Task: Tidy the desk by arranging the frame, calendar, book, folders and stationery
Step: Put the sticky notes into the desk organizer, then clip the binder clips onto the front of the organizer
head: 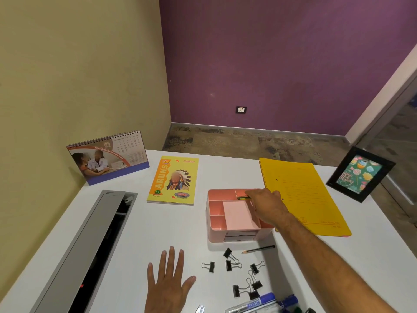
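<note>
Head view: desk stock, left to right

Calendar [108, 158] standing at far left. Book [173, 180] lying flat beside it. Left hand [169, 280] flat on desk, fingers spread, holding nothing. Pink organiser [216, 219] at centre; right hand [266, 206] over its back compartment, pinching a small dark-and-yellow item [242, 197], identity unclear. Binder clips [232, 265] loose just before the organiser, nearer the left hand. Pencil [258, 249] between clips and organiser, long axis left-right, tip leftward, under the right forearm. Markers [259, 303] at near edge. Folders [302, 195] right of organiser. Frame [361, 175] upright at far right.
</note>
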Demonstrator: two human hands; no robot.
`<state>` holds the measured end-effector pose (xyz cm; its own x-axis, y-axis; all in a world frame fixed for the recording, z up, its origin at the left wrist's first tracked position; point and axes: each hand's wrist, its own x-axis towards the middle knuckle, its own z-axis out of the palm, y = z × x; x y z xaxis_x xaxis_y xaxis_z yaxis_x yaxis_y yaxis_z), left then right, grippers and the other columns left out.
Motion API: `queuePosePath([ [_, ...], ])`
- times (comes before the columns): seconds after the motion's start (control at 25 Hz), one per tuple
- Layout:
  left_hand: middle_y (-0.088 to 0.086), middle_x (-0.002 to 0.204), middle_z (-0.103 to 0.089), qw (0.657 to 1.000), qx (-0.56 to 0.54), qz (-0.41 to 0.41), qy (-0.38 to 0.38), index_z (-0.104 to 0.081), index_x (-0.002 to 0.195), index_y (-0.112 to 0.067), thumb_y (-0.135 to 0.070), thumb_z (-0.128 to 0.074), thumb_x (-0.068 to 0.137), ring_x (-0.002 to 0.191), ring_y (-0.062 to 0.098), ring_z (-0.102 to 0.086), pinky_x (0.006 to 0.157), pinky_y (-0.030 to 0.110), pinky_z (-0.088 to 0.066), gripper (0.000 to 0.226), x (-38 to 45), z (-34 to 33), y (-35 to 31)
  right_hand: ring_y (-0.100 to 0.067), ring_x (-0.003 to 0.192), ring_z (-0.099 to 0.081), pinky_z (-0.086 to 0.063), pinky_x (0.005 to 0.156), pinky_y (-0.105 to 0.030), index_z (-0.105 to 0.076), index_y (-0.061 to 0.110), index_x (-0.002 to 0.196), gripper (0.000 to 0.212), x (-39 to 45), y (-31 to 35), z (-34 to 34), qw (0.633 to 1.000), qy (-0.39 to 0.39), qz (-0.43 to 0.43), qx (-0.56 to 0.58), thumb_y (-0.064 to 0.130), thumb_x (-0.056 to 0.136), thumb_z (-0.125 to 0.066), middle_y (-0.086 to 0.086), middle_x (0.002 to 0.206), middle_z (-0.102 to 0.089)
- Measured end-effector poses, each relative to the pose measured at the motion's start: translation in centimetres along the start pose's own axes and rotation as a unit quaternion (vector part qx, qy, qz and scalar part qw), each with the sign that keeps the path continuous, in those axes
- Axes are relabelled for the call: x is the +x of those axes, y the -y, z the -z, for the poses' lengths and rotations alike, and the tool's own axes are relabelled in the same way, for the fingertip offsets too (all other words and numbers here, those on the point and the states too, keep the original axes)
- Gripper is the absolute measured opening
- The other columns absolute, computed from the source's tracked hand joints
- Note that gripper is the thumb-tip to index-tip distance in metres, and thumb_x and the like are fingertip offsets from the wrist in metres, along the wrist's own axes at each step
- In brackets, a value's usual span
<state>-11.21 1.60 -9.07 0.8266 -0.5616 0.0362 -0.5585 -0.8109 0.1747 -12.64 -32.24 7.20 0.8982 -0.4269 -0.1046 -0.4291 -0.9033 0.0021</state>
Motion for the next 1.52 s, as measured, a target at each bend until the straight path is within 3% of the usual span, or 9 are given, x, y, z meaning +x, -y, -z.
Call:
queuePosePath([
  [0.2, 0.005, 0.157, -0.028, 1.000, -0.001, -0.005, 0.000, -0.042, 0.145, -0.023, -0.072, -0.017, 0.092, 0.151, 0.018, -0.001, 0.110, 0.062, -0.023, 0.076, 0.2, -0.4, 0.3, -0.026, 0.096, -0.063, -0.045, 0.068, -0.028, -0.057, 0.018, 0.118, 0.034, 0.4, 0.3, 1.0, 0.999, -0.048, -0.008, 0.009, 0.008, 0.085, -0.058, -0.006, 0.108, -0.068],
  [0.44, 0.004, 0.155, -0.032, 1.000, 0.011, 0.009, 0.004, -0.044, 0.145, -0.024, -0.071, -0.016, 0.093, 0.151, 0.016, 0.003, 0.112, 0.059, -0.017, 0.075, 0.2, -0.9, 0.4, -0.023, 0.108, -0.058, -0.055, 0.084, -0.032, -0.060, 0.026, 0.119, 0.043, 0.1, 0.7, -1.1, 0.993, 0.006, 0.006, 0.117, 0.013, 0.078, -0.063, -0.002, 0.115, -0.066],
  [0.56, 0.004, 0.155, -0.034, 1.000, 0.008, 0.010, 0.006, -0.043, 0.145, -0.024, -0.070, -0.015, 0.093, 0.151, 0.015, 0.004, 0.113, 0.057, -0.013, 0.075, 0.2, -0.9, 0.4, -0.021, 0.110, -0.056, -0.053, 0.085, -0.030, -0.062, 0.024, 0.119, 0.042, -0.8, 0.8, -1.4, 0.989, -0.064, 0.038, 0.128, 0.014, 0.079, -0.063, 0.001, 0.117, -0.067],
  [0.64, 0.003, 0.157, -0.027, 1.000, 0.010, 0.011, 0.013, -0.040, 0.146, -0.025, -0.070, -0.016, 0.093, 0.151, 0.016, 0.004, 0.114, 0.056, -0.011, 0.074, 0.3, -1.0, 0.5, -0.020, 0.101, -0.062, -0.055, 0.081, -0.032, -0.065, 0.022, 0.114, 0.031, -2.4, 1.6, -1.6, 0.964, -0.146, -0.023, 0.219, 0.015, 0.084, -0.063, 0.001, 0.113, -0.069],
  [0.8, 0.004, 0.161, -0.011, 0.998, 0.049, 0.010, 0.035, -0.031, 0.150, -0.025, -0.066, -0.015, 0.095, 0.151, 0.024, 0.005, 0.114, 0.059, -0.003, 0.071, 0.5, -1.1, 0.4, -0.021, 0.076, -0.066, -0.056, 0.065, -0.033, -0.068, 0.019, 0.084, 0.006, -8.0, 4.7, -2.7, 0.749, -0.221, -0.239, 0.577, 0.014, 0.083, -0.072, 0.001, 0.080, -0.070],
  [0.92, 0.002, 0.161, -0.010, 1.000, 0.012, 0.012, 0.015, -0.019, 0.152, -0.027, -0.066, -0.011, 0.095, 0.151, 0.020, 0.005, 0.116, 0.055, 0.005, 0.070, 0.4, -0.9, 0.0, -0.023, 0.052, -0.055, -0.047, 0.050, -0.031, -0.066, 0.004, 0.085, 0.018, -10.7, 6.1, -5.7, 0.555, -0.088, -0.386, 0.732, 0.020, 0.084, -0.073, -0.010, 0.067, -0.065],
  [1.0, 0.002, 0.160, -0.010, 1.000, 0.005, 0.014, 0.013, -0.016, 0.152, -0.027, -0.067, -0.009, 0.094, 0.151, 0.019, 0.006, 0.115, 0.055, 0.008, 0.071, 0.3, -0.8, -0.3, -0.024, 0.055, -0.056, -0.049, 0.054, -0.031, -0.065, 0.004, 0.091, 0.030, -11.2, 6.6, -7.4, 0.446, 0.030, -0.430, 0.784, 0.032, 0.082, -0.074, -0.013, 0.073, -0.064],
  [1.2, 0.002, 0.162, -0.003, 0.999, 0.016, 0.030, 0.019, -0.010, 0.154, -0.027, -0.068, -0.005, 0.093, 0.150, 0.022, 0.011, 0.114, 0.057, 0.011, 0.073, 0.6, -1.1, -0.4, -0.030, 0.104, -0.060, -0.053, 0.076, -0.039, -0.060, 0.009, 0.115, 0.045, -9.8, 7.9, -7.4, 0.328, 0.066, -0.392, 0.857, 0.041, 0.085, -0.068, -0.011, 0.116, -0.063],
  [1.52, -0.002, 0.163, -0.001, 0.999, -0.011, 0.026, 0.024, -0.015, 0.152, -0.030, -0.068, -0.005, 0.093, 0.150, 0.019, 0.012, 0.113, 0.054, 0.015, 0.071, 0.7, -0.9, -0.6, -0.023, 0.091, -0.061, -0.051, 0.069, -0.037, -0.055, 0.006, 0.125, 0.048, -8.8, 8.9, -6.7, 0.233, 0.019, -0.395, 0.889, 0.033, 0.087, -0.067, -0.009, 0.116, -0.064],
])
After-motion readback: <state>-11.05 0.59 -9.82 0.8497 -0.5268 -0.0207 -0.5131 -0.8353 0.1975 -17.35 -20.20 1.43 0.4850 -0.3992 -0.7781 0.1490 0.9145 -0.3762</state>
